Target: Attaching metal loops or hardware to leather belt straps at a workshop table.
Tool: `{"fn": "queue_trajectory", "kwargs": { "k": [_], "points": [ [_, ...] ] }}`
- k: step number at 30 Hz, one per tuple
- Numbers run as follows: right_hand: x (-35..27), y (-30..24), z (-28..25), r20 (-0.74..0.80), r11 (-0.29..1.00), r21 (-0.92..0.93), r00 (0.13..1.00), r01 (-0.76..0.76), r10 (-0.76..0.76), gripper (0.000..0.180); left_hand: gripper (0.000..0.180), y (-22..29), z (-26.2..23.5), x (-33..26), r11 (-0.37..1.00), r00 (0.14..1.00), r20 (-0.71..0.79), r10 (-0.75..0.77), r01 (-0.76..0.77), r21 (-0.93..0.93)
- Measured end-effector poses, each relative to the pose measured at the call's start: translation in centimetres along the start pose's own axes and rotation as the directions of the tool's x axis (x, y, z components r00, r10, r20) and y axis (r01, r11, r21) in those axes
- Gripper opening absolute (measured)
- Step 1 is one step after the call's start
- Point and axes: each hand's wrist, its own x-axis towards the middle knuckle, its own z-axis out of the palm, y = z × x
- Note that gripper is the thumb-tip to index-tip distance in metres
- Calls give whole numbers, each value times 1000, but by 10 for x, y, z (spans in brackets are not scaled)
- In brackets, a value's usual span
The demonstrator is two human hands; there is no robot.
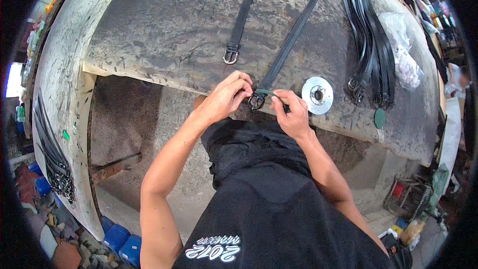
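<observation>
1. Clock directions are read from the dark buckle (256,101) between the hands, with twelve o'clock toward the far side of the table (164,40).
2. This buckle is found at the table's near edge, on the end of a black belt (293,41) that is stretched away toward one o'clock.
3. At nine o'clock, just beside the buckle, the left hand (233,93) is seen with thumb and fingertips drawn together; whether the buckle or something small is pinched there cannot be told.
4. At three o'clock, a narrow green strip (266,92) is pinched between thumb and forefinger of the right hand (293,112); its other end is brought over the buckle's top.
5. Toward eleven o'clock, a second black belt (244,12) is laid out, its silver buckle (230,57) turned toward the person.
6. At three o'clock, near the right hand, a silver disc (326,97) is set flat; farther out, a green oval piece (379,118) is placed at the edge.
7. Toward two o'clock, a bundle of black belts (368,35) is heaped beside a clear plastic bag (403,55).
8. Near nine o'clock, well apart, a small green piece (66,135) is seen beside more dark belts (52,149).
</observation>
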Motion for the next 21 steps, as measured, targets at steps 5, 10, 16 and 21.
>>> {"fn": "queue_trajectory", "kwargs": {
  "k": [5, 10, 16, 21],
  "points": [
    [-1, 4, 0, -15, 998, -20, 998, 67, -67, 13, 13, -1, 1, 1, 1000, 1000, -5, 15, -15, 8],
    [1, 4, 4, -32, 992, -5, 991, 127, -127, 14, 13, 1, 0, 0, 1000, 1000, -5, -19, 19, -10],
    [3, 0, 2, -16, 971, -91, 974, 222, -224, 15, 13, 1, 1, -2, 1000, 1000, -11, -17, 17, -22],
    [4, 1, 3, -24, 953, -141, 962, 267, -273, 14, 12, 2, 1, -1, 1000, 1000, -16, -18, 17, -16]
  ]
}}
